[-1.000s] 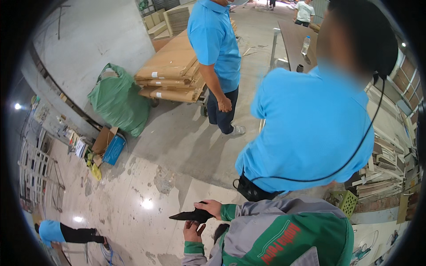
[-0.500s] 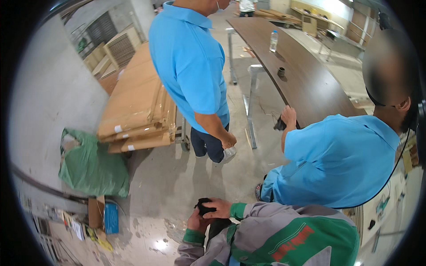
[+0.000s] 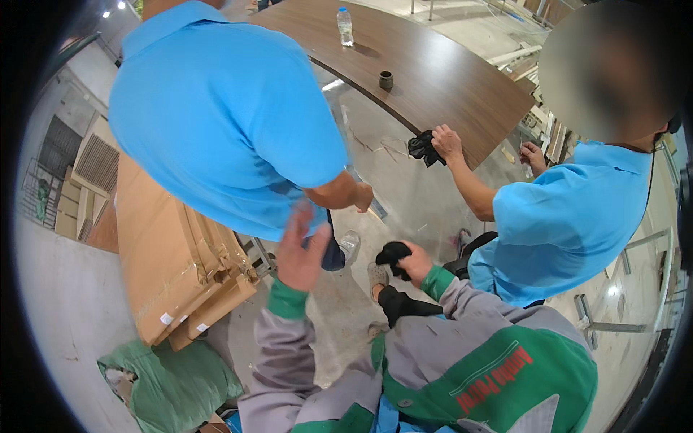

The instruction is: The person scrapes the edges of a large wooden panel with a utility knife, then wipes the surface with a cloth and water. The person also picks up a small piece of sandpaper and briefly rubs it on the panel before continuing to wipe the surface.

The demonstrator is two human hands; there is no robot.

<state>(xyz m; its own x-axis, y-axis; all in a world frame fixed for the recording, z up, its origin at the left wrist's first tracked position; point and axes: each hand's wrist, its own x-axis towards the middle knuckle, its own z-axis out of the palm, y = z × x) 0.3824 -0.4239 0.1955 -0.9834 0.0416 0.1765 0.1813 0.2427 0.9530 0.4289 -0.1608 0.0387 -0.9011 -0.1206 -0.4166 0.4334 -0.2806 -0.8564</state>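
My left hand (image 3: 299,249) is raised in front of me, empty, with the fingers spread and a little blurred. It is nearest to the person in a blue shirt (image 3: 224,108) on the left. My right hand (image 3: 416,264) grips a crumpled black cloth bundle (image 3: 392,257), possibly a glove, above the floor. Beyond it, a second person in a blue shirt (image 3: 570,209) on the right holds crumpled black gloves (image 3: 424,148) by the edge of a brown tabletop (image 3: 440,79).
On the tabletop stand a clear water bottle (image 3: 345,29) with a blue cap and a small dark cup-like object (image 3: 386,80). Flat cardboard packages (image 3: 173,252) are stacked at the left, with a green sack (image 3: 173,382) below them. A metal frame (image 3: 613,325) lies at the right.
My hands have come apart; the left one has lifted and opened, while the right keeps the black bundle. The view has swung toward the left person, and the table is nearer.
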